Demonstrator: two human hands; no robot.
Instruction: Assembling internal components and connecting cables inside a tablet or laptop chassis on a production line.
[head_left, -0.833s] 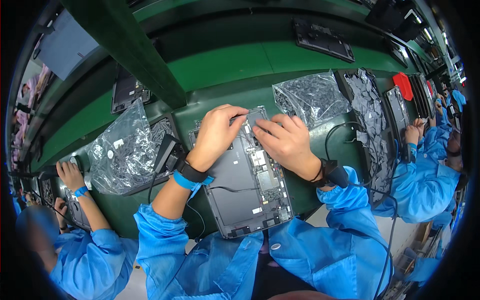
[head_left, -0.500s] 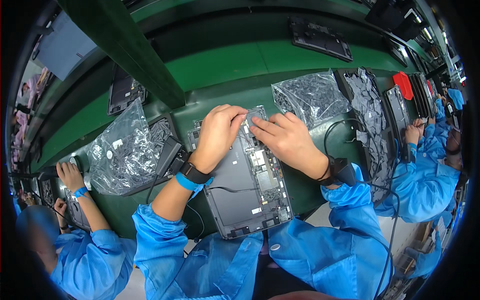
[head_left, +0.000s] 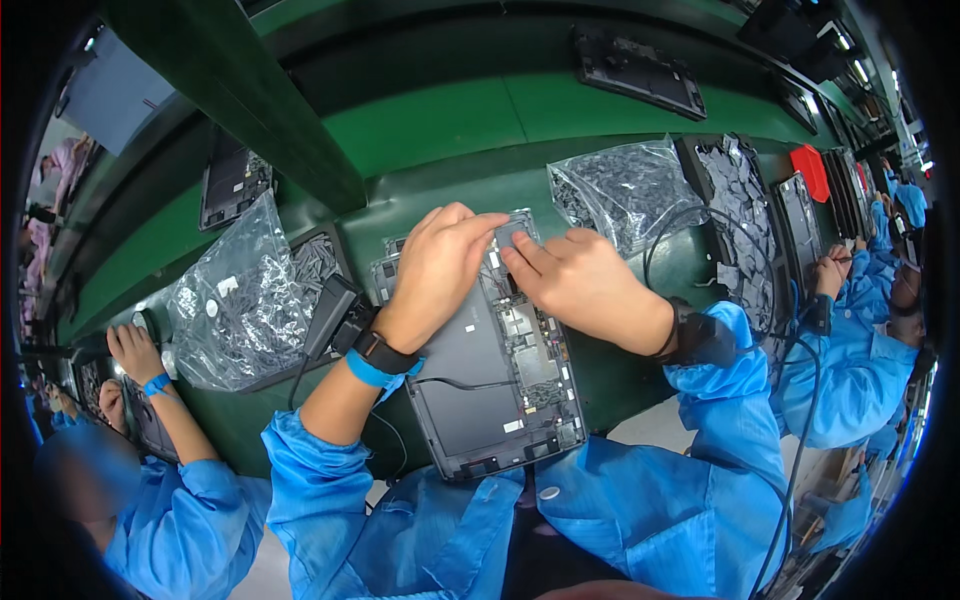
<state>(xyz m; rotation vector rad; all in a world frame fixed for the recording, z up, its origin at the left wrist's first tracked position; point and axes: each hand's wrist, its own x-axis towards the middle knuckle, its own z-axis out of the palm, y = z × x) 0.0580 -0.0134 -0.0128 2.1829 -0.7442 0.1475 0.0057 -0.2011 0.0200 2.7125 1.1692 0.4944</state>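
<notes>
Leaning both wrists over the opened device chassis, you have it lying flat on the bench, its near edge close to your jacket. Your left hand has its thumb and forefinger drawn together by the far edge; whether something thin sits between them, I cannot tell. Your right hand has its forefinger reaching onto or just above a grey patch near the far right corner, the other fingers curled; I cannot tell whether it grips anything.

Watch the fingertip pressure there: pushing unevenly could, I judge, set that patch crooked or crease it, and your own fingers partly block your sight of it. The circuit board runs down the right side, exposed, so a dropped wrist or a dragged sleeve could knock a connector. A thin black lead crosses the flat panel toward the board; a snag on it could strain its end. The black cable at your right could catch if that arm swings out. Nothing visible clamps the chassis, so a hard sideways push could slide it. Loose grey pieces in the tray could stray inside.
</notes>
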